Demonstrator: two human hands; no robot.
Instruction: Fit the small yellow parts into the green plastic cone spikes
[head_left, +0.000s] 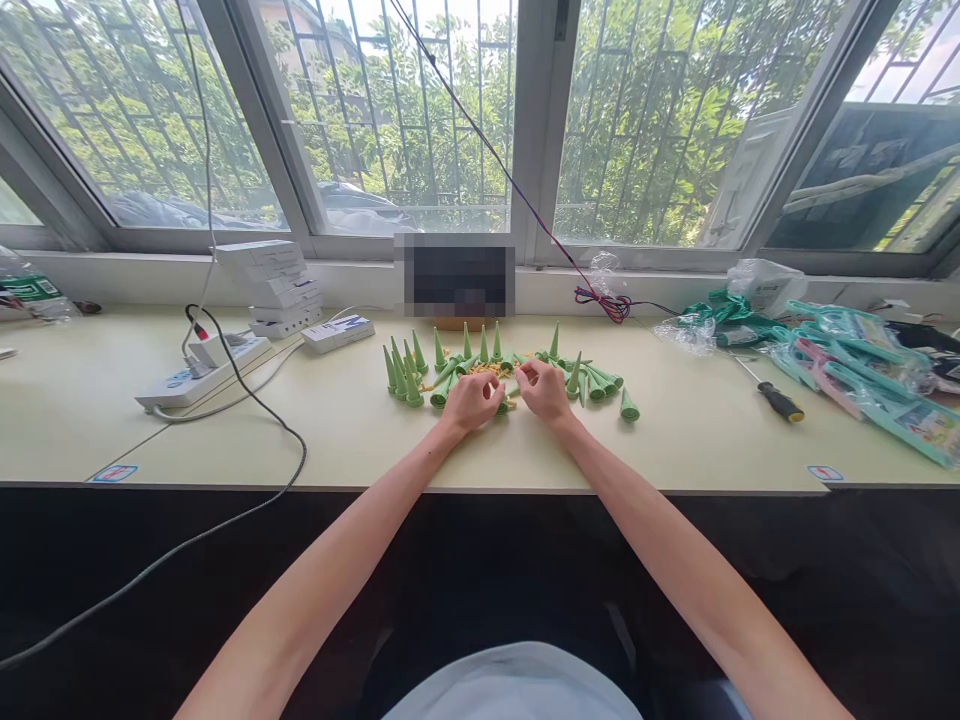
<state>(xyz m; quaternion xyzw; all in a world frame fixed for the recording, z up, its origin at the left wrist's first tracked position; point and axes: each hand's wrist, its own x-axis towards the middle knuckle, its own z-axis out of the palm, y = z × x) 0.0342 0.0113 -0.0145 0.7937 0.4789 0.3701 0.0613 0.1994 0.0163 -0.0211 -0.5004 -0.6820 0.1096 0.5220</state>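
Observation:
My left hand (472,402) is curled low over the table, its fingers closed beside a heap of small yellow pieces (487,370). A green cone partly shows under its fingertips; whether they grip it I cannot tell. Just to the right, my right hand (543,390) has its thumb and fingers pinched together, and what is in them is hidden. Several green cones (411,385) stand point up to the left of my hands. More green cones (596,385) lie on their sides to the right, with one loose cone (629,405) at the outer end.
On the left are a power strip (206,370) with cables, stacked white boxes (266,280) and a single white box (337,334). A blurred dark object (459,280) stands behind the cones. A screwdriver (780,400) and plastic-wrapped teal items (862,360) lie at right.

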